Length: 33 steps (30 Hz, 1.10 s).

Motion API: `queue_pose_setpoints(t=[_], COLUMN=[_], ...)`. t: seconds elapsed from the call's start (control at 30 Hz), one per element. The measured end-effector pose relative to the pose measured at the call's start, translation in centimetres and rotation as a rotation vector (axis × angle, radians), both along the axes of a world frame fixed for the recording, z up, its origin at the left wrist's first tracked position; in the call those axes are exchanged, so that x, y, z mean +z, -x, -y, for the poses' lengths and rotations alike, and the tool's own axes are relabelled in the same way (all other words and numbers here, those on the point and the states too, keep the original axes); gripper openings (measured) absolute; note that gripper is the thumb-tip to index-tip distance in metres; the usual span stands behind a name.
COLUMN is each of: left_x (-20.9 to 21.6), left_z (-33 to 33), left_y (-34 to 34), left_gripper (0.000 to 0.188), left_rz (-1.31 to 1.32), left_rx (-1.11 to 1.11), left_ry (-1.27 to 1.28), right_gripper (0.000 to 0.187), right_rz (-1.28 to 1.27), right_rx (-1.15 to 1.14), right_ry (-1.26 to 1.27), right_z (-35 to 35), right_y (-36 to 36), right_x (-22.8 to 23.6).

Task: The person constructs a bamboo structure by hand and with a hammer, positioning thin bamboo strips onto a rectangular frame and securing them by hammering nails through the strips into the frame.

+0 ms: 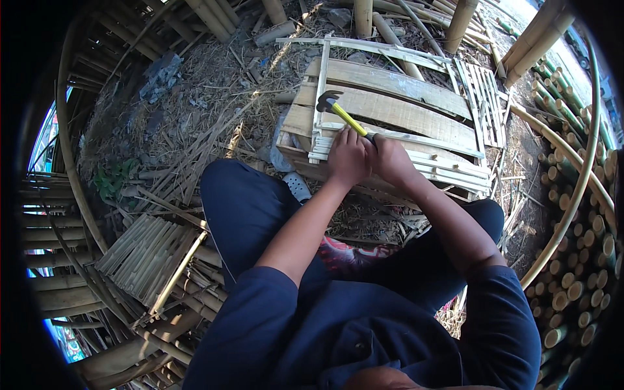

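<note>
Straw-littered ground spreads around everything; at the right, a stack of cut bamboo poles lies with its round ends showing, a few greener lengths near its top; in front of the person stands a low, box-like plank bench, its top boards parted by dark gaps, and what lies inside cannot be made out; on the bench rests a frame of pale slats, with several slats side by side along its near edge; at the lower left, a panel of bamboo strips sits among bamboo poles, and a smaller slat panel lies against the bench's right end; the right hand is closed around the dark end of the hammer's handle, just over the near edge; the left hand touches it at the side, fingers curled, though I cannot tell what they grip; the yellow-handled hammer slants up and left, its dark head above the frame's near left corner.
</note>
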State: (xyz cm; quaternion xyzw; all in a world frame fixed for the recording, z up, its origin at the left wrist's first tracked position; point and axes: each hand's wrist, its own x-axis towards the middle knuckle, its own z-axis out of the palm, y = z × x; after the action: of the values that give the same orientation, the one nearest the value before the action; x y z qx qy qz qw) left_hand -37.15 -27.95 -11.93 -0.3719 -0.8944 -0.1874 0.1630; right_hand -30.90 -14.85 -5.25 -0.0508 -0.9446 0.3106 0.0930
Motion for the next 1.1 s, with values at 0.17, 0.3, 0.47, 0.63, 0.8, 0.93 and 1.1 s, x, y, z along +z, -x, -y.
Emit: queue_pose_setpoints(t=[0.17, 0.3, 0.47, 0.63, 0.8, 0.93, 1.1], left_x=[0.8, 0.5, 0.9, 3.3, 2.6, 2.0, 2.4], left_z=[-0.2, -0.2, -1.1, -2.3, -3.2, -3.6, -3.6], left_y=[-0.1, 0.0, 0.4, -0.6, -2.2, -2.3, -2.6], left_gripper=[0.056, 0.059, 0.061, 0.061, 0.062, 0.064, 0.089], left_rz=[0.175, 0.042, 0.027, 0.152, 0.041, 0.12, 0.132], left_rx=[0.006, 0.002, 0.025, 0.065, -0.15, -0.231, -0.186], left_ry=[-0.027, 0.03, 0.115, 0.234, 0.016, 0.017, 0.089], right_gripper=[0.045, 0.046, 0.044, 0.048, 0.053, 0.049, 0.047], right_rz=[0.133, 0.116, 0.193, 0.082, 0.088, 0.008, 0.07], right_rx=[-0.035, -0.056, -0.011, -0.027, -0.087, -0.066, 0.009], right_ry=[-0.024, 0.0, 0.012, 0.026, 0.076, 0.119, 0.118], right_z=[-0.1, 0.4, 0.2, -2.0, -3.0, -3.4, -3.5], right_y=[0.1, -0.2, 0.5, 1.0, 1.0, 0.8, 0.7], right_x=[1.1, 1.7, 1.0, 4.1, 6.0, 5.5, 4.3])
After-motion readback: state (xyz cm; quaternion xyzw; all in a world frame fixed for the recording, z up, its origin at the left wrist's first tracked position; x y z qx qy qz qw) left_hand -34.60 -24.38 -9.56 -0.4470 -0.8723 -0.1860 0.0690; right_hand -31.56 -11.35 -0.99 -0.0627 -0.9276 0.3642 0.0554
